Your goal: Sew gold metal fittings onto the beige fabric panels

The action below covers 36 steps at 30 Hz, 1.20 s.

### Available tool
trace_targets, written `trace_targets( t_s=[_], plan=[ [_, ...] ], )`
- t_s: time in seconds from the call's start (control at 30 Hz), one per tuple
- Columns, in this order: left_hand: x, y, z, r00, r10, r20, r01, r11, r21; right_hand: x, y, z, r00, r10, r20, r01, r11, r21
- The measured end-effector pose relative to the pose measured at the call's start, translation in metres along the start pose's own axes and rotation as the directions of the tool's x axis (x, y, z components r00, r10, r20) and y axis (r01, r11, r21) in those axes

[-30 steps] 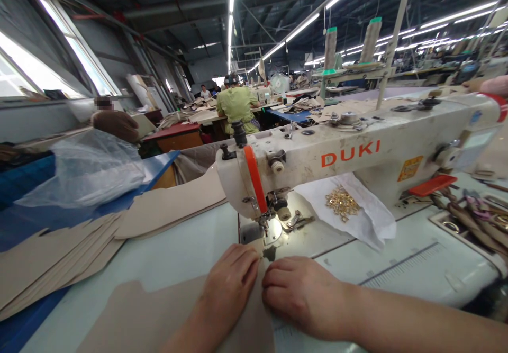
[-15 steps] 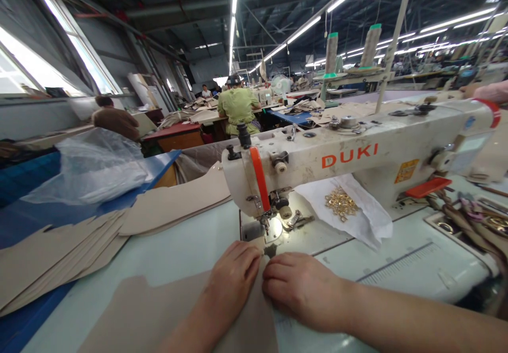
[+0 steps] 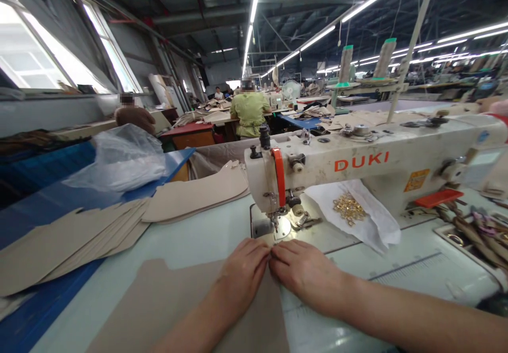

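Observation:
A beige sheet of fabric or leather [image 3: 174, 300] lies flat on the pale table, in front of a white sewing machine [image 3: 317, 165]. My left hand [image 3: 242, 273] rests on the sheet near its right edge, its fingers closed on that edge. From the right, my right hand [image 3: 305, 271] meets it, fingers curled and closed at the same edge. The fingertips touch or nearly touch, just short of the needle and presser foot [image 3: 277, 220]. The pinched part of the edge is mostly hidden by my fingers.
Stacked beige pieces [image 3: 71, 242] lie at the left, with a clear plastic bag [image 3: 123, 157] behind them. Gold-coloured metal rings or buckles [image 3: 349, 208] sit on white paper [image 3: 381, 226] under the machine arm. A tray of straps [image 3: 472, 236] stands right. Co-workers sit farther back.
The view has swung left, so the machine and table appear farther right. My hands have drawn closer together at the sheet's edge, hiding the bit that showed between them.

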State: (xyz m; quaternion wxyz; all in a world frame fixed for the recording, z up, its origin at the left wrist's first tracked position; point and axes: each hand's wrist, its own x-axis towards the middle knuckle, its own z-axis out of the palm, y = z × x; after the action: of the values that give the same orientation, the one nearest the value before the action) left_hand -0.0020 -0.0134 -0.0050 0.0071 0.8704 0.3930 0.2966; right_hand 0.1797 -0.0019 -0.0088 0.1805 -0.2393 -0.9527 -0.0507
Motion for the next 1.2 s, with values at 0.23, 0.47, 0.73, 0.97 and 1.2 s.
trace_targets(
  t_s=[0.23, 0.47, 0.73, 0.97, 1.2],
  plan=[
    [-0.003, 0.000, 0.001, 1.000, 0.001, -0.031, -0.001, 1.000, 0.014, 0.001, 0.003, 0.004, 1.000, -0.014, 0.006, 0.014, 1.000, 0.006],
    [0.009, -0.010, 0.012, 0.998, 0.019, -0.064, -0.016, 0.999, 0.047, 0.005, 0.020, 0.004, 0.999, -0.014, 0.031, 0.014, 1.000, -0.006],
    [0.032, -0.022, 0.020, 0.998, 0.011, -0.067, -0.008, 0.999, 0.048, 0.009, 0.037, 0.004, 0.998, 0.056, 0.030, -0.056, 0.998, 0.021],
    [0.034, -0.028, 0.022, 0.998, -0.030, -0.055, 0.032, 0.998, 0.046, 0.012, 0.041, 0.002, 0.994, 0.089, 0.056, -0.091, 0.995, 0.030],
    [0.034, -0.031, 0.023, 0.997, -0.046, -0.064, 0.049, 0.998, 0.049, 0.012, 0.041, 0.003, 0.995, 0.088, 0.054, -0.089, 0.996, 0.009]
  ],
)
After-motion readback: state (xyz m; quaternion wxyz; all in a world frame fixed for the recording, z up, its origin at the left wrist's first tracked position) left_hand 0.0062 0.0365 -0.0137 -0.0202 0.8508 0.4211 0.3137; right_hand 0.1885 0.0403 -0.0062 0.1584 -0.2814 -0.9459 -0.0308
